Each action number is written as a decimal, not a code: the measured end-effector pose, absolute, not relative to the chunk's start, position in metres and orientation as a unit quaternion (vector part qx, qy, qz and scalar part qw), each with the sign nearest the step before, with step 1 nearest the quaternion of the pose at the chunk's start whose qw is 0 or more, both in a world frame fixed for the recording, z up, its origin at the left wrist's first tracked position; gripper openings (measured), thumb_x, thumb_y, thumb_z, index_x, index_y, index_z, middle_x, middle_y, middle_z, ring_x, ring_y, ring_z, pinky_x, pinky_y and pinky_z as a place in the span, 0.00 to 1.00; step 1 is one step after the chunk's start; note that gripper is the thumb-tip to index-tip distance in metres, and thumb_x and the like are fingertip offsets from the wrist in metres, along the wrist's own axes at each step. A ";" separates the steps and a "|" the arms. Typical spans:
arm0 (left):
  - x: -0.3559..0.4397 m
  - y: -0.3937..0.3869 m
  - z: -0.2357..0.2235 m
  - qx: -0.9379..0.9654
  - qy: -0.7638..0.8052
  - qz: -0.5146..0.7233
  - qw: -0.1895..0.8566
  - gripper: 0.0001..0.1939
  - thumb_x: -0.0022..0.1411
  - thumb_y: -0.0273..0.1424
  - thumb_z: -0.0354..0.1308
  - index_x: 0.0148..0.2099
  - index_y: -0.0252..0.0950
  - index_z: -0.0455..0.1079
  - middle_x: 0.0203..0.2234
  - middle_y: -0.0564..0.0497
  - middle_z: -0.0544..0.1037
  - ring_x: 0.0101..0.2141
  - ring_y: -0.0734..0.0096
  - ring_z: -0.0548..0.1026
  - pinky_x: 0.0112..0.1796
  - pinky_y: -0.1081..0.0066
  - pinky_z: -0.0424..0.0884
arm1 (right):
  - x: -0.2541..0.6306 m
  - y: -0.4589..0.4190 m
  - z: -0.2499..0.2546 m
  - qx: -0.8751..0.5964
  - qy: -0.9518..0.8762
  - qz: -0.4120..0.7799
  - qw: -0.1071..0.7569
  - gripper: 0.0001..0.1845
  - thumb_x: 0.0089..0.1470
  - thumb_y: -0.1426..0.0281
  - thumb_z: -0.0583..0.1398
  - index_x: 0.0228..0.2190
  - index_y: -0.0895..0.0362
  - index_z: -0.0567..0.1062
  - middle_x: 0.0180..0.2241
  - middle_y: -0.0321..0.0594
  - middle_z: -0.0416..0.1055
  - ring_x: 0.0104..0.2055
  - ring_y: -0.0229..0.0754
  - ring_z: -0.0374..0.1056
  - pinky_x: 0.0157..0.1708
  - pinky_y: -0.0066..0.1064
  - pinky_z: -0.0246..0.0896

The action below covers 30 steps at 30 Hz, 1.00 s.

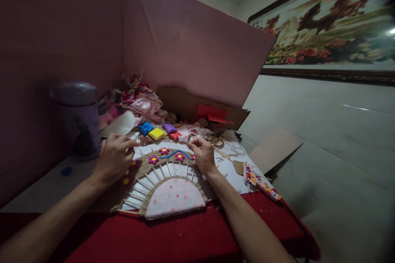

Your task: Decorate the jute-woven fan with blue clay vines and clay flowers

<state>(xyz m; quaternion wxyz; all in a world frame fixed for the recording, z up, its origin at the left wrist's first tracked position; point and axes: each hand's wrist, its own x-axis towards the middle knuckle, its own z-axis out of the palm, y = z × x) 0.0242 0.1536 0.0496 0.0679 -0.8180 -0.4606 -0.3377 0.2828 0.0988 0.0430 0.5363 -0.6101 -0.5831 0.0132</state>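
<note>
A half-round fan-shaped craft of thin sticks and woven twine lies in front of me. Its inner half-disc is covered in pale pink dotted cloth. Magenta clay flowers with yellow centres and a wavy blue clay strip decorate the twine band. My left hand is at the craft's upper left, fingers closed in a pinch and partly covering flowers there. Over the upper right of the band, my right hand also pinches, thumb against fingers. What either pinch holds is too small to make out.
Packets of blue, yellow and purple clay lie behind the craft. A purple canister and a white pleated paper plate stand left. At right is a flower-patterned cloth piece. Red cloth covers the table's front.
</note>
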 end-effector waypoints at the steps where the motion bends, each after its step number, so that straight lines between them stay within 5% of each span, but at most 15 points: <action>1: 0.024 0.154 0.049 -0.819 -0.460 -0.335 0.071 0.15 0.57 0.27 0.48 0.36 0.38 0.77 0.35 0.46 0.78 0.40 0.53 0.66 0.40 0.56 0.61 | 0.284 0.099 0.042 -0.603 -0.596 0.020 0.530 0.10 0.52 0.66 0.58 0.22 0.56 0.72 0.21 0.34 0.70 0.25 0.38 0.65 0.29 0.27 0.58; 11: 0.025 0.153 0.050 -0.822 -0.464 -0.325 0.059 0.15 0.56 0.27 0.49 0.36 0.38 0.77 0.35 0.45 0.78 0.40 0.53 0.66 0.40 0.57 0.61 | 0.271 0.093 0.037 -0.520 -0.775 -0.003 0.359 0.12 0.60 0.72 0.51 0.42 0.57 0.72 0.41 0.44 0.71 0.45 0.42 0.65 0.46 0.32 0.59; 15: 0.025 0.152 0.050 -0.822 -0.465 -0.322 0.060 0.15 0.57 0.28 0.48 0.37 0.37 0.77 0.35 0.44 0.78 0.40 0.53 0.66 0.40 0.56 0.61 | 0.268 0.094 0.035 -0.519 -0.795 -0.002 0.313 0.12 0.61 0.70 0.51 0.43 0.59 0.71 0.42 0.46 0.70 0.46 0.43 0.63 0.48 0.35 0.57; 30: 0.028 0.148 0.053 -0.822 -0.469 -0.318 0.053 0.15 0.56 0.25 0.48 0.36 0.38 0.77 0.34 0.46 0.78 0.41 0.53 0.65 0.40 0.57 0.59 | 0.261 0.094 0.032 -0.487 -0.810 0.018 0.326 0.13 0.61 0.71 0.51 0.47 0.56 0.68 0.43 0.45 0.68 0.47 0.42 0.62 0.47 0.35 0.58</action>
